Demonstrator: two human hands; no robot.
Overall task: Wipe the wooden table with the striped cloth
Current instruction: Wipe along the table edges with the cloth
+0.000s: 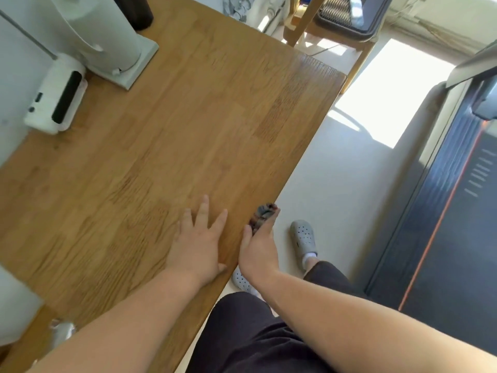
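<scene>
The wooden table (166,135) fills the left and middle of the head view. My left hand (199,242) lies flat on it near the right edge, fingers spread, holding nothing. My right hand (258,251) is at that same table edge, closed around the bunched striped cloth (262,215). The cloth sticks out past my fingers, right at the edge of the tabletop; most of it is hidden in my grip.
A white appliance on a square base (107,44) and a small white device (57,99) stand at the table's far left. A wooden chair (333,28) is beyond the far corner. A treadmill (443,211) lies on the floor at right. My feet in grey clogs (304,239) stand beside the table.
</scene>
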